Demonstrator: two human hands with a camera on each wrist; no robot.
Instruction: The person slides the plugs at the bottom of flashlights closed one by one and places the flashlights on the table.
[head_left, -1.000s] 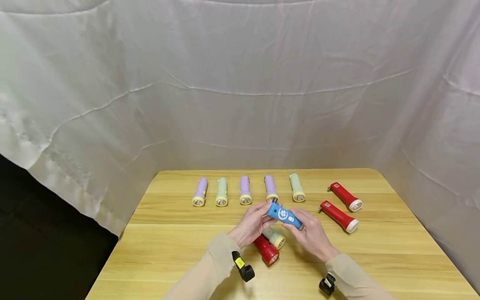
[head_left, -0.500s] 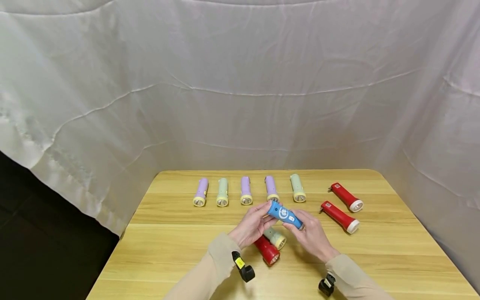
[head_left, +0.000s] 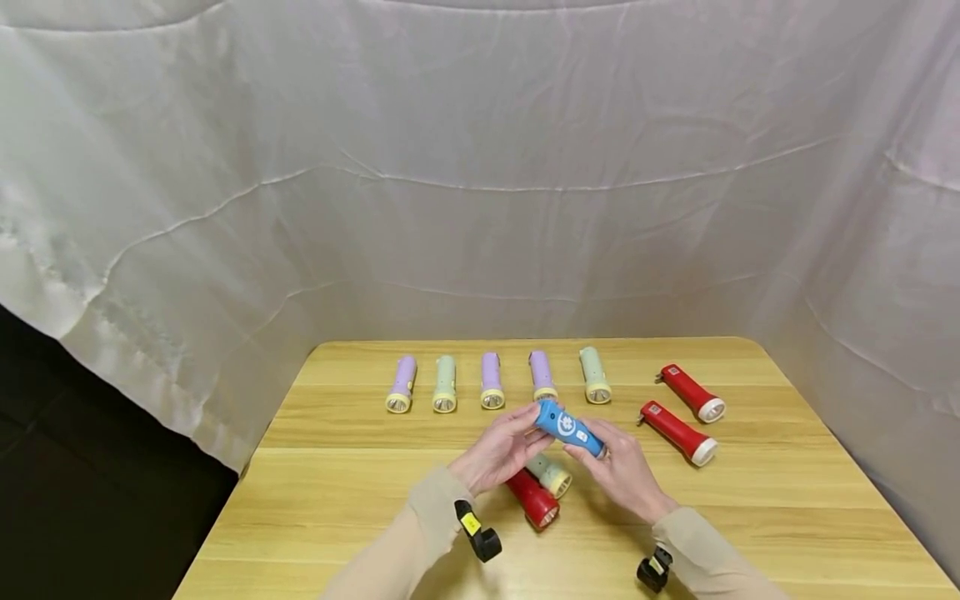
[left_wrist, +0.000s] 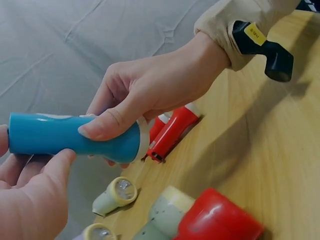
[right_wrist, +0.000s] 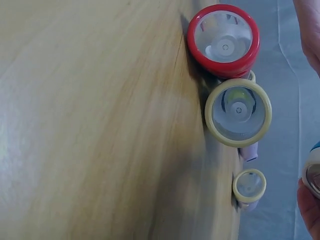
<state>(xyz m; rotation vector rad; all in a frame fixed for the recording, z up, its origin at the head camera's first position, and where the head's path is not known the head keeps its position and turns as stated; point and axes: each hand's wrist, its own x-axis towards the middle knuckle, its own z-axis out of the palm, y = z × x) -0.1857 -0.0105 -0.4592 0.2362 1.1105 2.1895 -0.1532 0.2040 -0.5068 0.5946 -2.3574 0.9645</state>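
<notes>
Blue flashlight [head_left: 572,430] held up over counter [head_left: 337,508], tilted, switch side up, white-rimmed head toward right. Your left hand [head_left: 498,454] grips tail; your right hand [head_left: 624,473] grasps head end. Step in hand, as judged: two-handed handling of blue flashlight. Next move likely calls for one hand keeping firm hold before other lets go. Below, nearer: red flashlight [head_left: 536,502], pale green flashlight [head_left: 553,478] just beside; watch clearance. Far: three purple flashlights [head_left: 491,372], two pale green ones [head_left: 592,368] in row. Right: two red white-headed flashlights [head_left: 677,430].
</notes>
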